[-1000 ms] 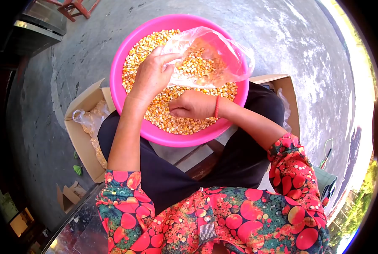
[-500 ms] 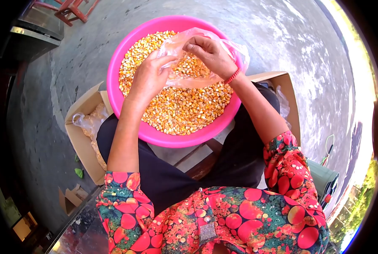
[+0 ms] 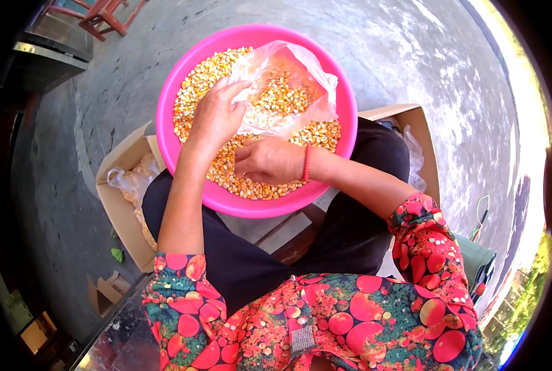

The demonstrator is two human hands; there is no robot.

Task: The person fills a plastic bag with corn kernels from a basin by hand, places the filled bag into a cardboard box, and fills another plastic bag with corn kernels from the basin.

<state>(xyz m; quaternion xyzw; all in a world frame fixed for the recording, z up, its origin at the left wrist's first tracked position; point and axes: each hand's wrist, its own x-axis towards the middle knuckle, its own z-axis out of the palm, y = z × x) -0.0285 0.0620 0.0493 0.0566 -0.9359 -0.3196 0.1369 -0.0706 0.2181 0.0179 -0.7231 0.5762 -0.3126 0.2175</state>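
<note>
A pink basin full of yellow corn kernels sits in front of my lap. On the kernels lies a clear plastic bag, its mouth spread wide, with some kernels inside. My left hand is closed on the bag's left edge, thumb and fingers bent around the plastic. Below the bag, my right hand, with a red bead bracelet at the wrist, is curled palm down into the loose kernels. Its fingertips are partly hidden among them.
An open cardboard box with bagged kernels stands left of my legs. Another cardboard box holding clear plastic is on the right. A red wooden stool is at the far upper left, on the concrete floor.
My right hand has left the bag's upper rim and moved down and left into the kernels. The bag now gapes wider. My left hand stays at its edge.
</note>
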